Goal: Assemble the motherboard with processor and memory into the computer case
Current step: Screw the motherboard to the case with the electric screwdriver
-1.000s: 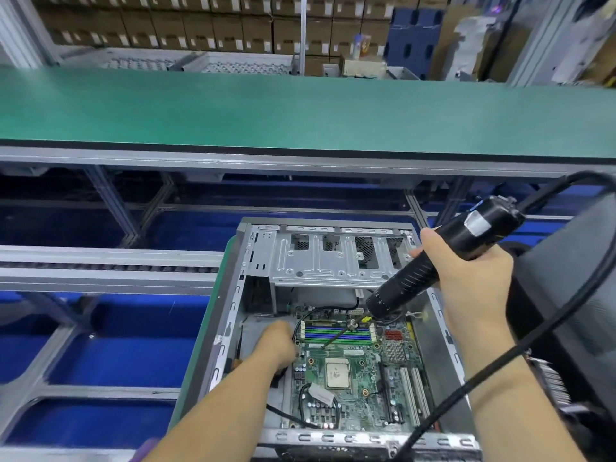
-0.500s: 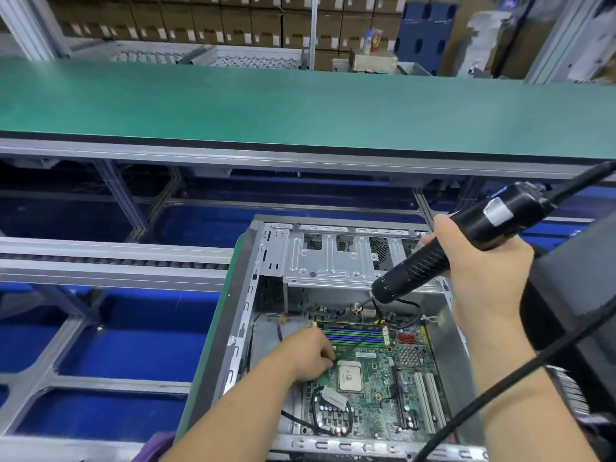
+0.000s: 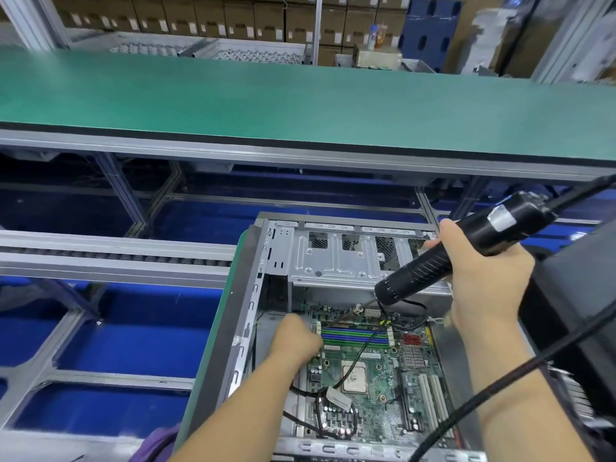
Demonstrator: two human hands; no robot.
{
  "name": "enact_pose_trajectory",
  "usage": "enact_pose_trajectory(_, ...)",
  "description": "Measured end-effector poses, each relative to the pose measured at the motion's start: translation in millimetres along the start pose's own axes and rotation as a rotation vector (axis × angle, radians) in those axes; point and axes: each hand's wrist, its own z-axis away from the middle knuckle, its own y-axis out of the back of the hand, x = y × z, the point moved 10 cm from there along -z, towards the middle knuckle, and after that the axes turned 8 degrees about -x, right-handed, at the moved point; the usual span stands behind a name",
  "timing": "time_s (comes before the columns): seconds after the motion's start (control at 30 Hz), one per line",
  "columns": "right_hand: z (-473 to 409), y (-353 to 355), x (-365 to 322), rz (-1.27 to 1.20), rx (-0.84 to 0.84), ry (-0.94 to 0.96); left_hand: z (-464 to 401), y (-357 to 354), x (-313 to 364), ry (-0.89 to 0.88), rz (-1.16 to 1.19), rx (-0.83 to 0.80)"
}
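Observation:
An open grey computer case (image 3: 253, 295) lies in front of me with a green motherboard (image 3: 390, 395) inside it. The board shows a square silver processor (image 3: 355, 378) and green and blue memory slots (image 3: 355, 335). My right hand (image 3: 480, 281) grips a black electric screwdriver (image 3: 460, 251), tilted down to the left, its thin bit reaching the board's far left corner. My left hand (image 3: 293, 341) is curled, fingers closed, at the board's left edge beside the memory slots; whether it holds anything is hidden.
A long green conveyor belt (image 3: 300, 105) runs across behind the case, with a roller rail (image 3: 113, 258) to the left and blue floor below. The screwdriver's black cable (image 3: 520, 371) crosses my right forearm. Cardboard boxes (image 3: 206, 15) are stacked far behind.
My left hand has slid from the board's middle left toward the far left corner. The screwdriver has moved slightly right and up, its bit staying near the top of the board.

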Motion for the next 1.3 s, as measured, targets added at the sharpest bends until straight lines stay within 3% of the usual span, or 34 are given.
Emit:
enact_pose_trajectory(0.2,0,4,11,0.002,0.018,-0.030,5,-5,26,-0.190,0.103,-0.030)
enact_pose_trajectory(0.53,3,7,5,-0.012,0.031,-0.029,5,3,24,-0.163,0.122,0.064)
enact_pose_trajectory(1.3,2,6,11,-0.006,0.021,-0.028,3,2,29,-0.195,0.046,0.062)
